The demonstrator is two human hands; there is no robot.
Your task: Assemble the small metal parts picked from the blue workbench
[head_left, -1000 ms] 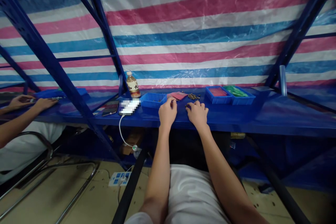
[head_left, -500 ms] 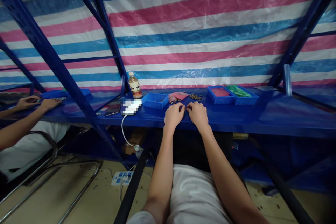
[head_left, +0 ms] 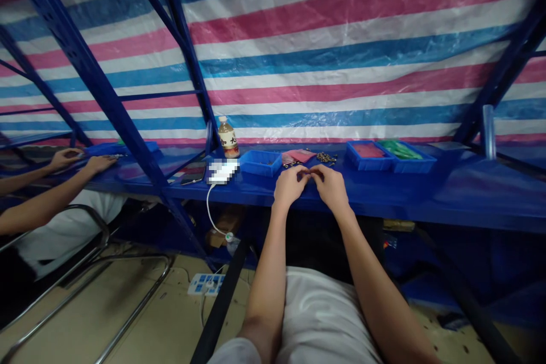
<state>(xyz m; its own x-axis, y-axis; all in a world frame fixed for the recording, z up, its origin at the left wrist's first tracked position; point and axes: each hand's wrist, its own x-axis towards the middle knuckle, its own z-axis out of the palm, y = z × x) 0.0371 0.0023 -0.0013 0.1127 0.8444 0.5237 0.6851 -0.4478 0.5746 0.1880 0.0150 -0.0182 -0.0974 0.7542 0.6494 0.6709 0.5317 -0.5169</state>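
The **left hand** and **right hand** rest at the bench's near edge, their **fingers** curled and meeting at the tips; anything pinched there is too small to tell. Just beyond lie **small metal parts**, beside a **pink bag**, with a **blue tray** to the left and **two blue trays** to the right. The **blue bench** runs open to the right. Left, a **rack upright** stands between these hands and a **co-worker's hands**.
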